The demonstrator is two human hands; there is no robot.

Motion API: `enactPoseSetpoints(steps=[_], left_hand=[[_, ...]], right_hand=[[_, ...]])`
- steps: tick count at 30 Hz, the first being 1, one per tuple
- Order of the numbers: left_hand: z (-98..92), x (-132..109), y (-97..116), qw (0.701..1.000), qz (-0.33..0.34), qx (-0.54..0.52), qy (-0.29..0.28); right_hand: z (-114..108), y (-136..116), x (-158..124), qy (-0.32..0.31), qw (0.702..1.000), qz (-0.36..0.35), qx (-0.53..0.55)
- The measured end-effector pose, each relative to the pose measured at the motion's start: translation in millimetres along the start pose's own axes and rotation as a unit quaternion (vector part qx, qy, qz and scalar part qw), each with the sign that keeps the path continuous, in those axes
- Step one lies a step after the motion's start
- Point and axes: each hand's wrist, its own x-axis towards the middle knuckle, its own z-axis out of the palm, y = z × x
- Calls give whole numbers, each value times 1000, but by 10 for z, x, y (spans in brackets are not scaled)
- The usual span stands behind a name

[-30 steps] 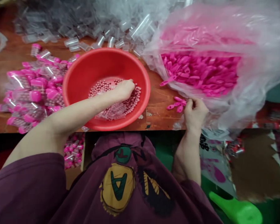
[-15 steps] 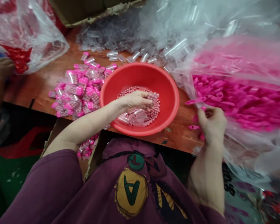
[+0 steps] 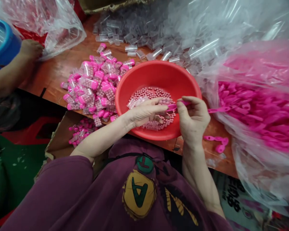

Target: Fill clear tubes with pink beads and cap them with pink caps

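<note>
My left hand [image 3: 148,112] is over the beads in the red bowl [image 3: 159,69], its fingers partly closed. Whatever lies inside its grip is hard to make out; a clear edge shows near the fingertips. Between finger and thumb, my right hand [image 3: 194,120] pinches a slim bright-pink plastic piece [image 3: 172,107] at the bowl's right side. That piece's left end meets my left fingertips. Small pink beads [image 3: 156,92] cover the bowl's bottom, with several clear tubes [image 3: 137,101] lying among them.
Left of the bowl is a heap of pink-capped tubes of beads [image 3: 93,83]. Clear empty tubes [image 3: 132,35] are piled behind. An open bag of pink pieces [image 3: 257,112] lies right. Another person's arm [image 3: 12,70] reaches in beside a blue bucket [image 3: 2,45]. A cardboard box [image 3: 57,134] stands below.
My right hand has moved left from the bag's edge to the bowl, bringing a pink plastic piece against my left fingertips. My left hand stays over the beads. The view has shifted slightly.
</note>
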Motion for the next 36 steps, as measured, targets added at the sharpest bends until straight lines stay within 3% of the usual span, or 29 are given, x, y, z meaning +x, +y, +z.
enactPoseSetpoints(steps=[5, 8, 15, 23, 29, 31, 34, 36], left_hand=[[-11, -15, -54, 999, 34, -24, 27], [-32, -6, -70, 998, 37, -43, 14], [-48, 2, -63, 996, 49, -53, 51], [-57, 16, -137, 996, 72, -9, 45], [68, -72, -29, 996, 27, 21, 85], [79, -87, -5, 997, 13, 38, 68], [65, -102, -12, 998, -13, 54, 27], [45, -110, -35, 998, -15, 54, 3]], right_hand=[[-146, -152, -131, -87, 970, -141, -177], [-209, -202, -138, -159, 956, -157, -189], [-227, -204, -180, -156, 962, -135, -179], [-218, -349, -169, -219, 961, -9, -171], [-457, -459, -38, -337, 931, -14, -137], [-554, -450, 17, -311, 942, 4, -124], [-579, -418, 78, -163, 981, 40, -101], [-508, -401, 94, -94, 990, 61, -89]])
